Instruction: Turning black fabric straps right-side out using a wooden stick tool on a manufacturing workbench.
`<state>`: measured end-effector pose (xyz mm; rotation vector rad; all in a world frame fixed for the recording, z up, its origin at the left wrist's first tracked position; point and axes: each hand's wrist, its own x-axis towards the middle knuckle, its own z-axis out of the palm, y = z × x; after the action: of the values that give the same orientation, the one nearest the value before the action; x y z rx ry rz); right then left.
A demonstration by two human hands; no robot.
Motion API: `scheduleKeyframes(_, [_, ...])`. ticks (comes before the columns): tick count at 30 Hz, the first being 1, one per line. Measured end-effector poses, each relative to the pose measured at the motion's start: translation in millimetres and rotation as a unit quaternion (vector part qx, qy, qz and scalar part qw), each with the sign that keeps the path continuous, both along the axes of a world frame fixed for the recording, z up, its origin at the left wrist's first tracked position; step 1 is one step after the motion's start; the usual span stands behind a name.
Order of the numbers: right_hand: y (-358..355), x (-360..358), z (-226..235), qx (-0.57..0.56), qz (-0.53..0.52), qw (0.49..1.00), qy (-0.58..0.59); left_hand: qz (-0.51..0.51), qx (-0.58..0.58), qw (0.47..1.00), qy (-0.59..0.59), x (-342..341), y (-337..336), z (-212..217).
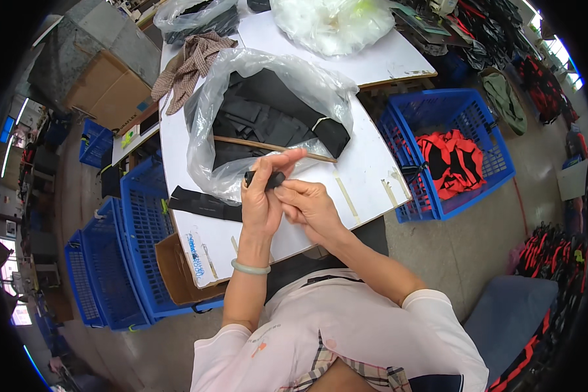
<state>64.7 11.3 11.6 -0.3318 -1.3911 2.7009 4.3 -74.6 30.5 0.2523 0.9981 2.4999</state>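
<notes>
My left hand (262, 196) and my right hand (309, 206) meet over the white table (366, 166), both pinching a small black fabric piece (265, 179). A thin wooden stick (242, 142) lies just beyond my fingers, across a clear plastic bag (209, 104) filled with black fabric pieces (268, 111). A flat black strip (202, 204) lies on the table to the left of my left hand. A pale green bangle (250, 268) circles my left wrist.
A blue crate (467, 108) on the right holds red and black items (454, 160). Several blue crates (121, 261) and a cardboard box (173, 274) stand at the left. A checked cloth (189, 65) and more plastic bags (333, 23) lie farther back.
</notes>
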Motion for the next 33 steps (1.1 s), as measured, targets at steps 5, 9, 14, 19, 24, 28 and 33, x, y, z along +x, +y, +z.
scheduleKeyframes(5, [7.5,15.5,14.3,-0.225,0.246,0.942,-0.035,-0.076,0.047,0.996,0.029,-5.2,-9.9,-1.6])
scheduleKeyframes(9, [2.9,27.3,5.0,-0.265,0.306,0.914,0.003,-0.182,0.075,0.980,-0.011,0.1,-11.4,-3.8])
scheduleKeyframes(14, [1.4,30.3,-3.8,-0.286,0.338,0.896,0.030,-0.240,0.073,0.965,-0.074,2.8,-16.1,-9.9])
scheduleKeyframes(19, [23.0,26.4,3.8,-0.208,0.315,0.926,0.013,-0.050,0.003,0.995,-0.087,18.2,-4.3,2.2])
scheduleKeyframes(24, [16.1,16.3,15.7,-0.227,0.239,0.942,-0.062,-0.001,0.146,0.988,0.039,16.3,-3.4,-7.3])
scheduleKeyframes(28, [5.8,21.5,9.3,-0.167,0.178,0.968,-0.053,-0.029,0.101,0.992,0.063,18.8,-3.2,-3.1])
scheduleKeyframes(33, [-13.5,15.6,-16.4,0.533,-0.183,0.791,0.240,0.059,-0.032,0.997,-0.037,22.6,-6.7,4.2])
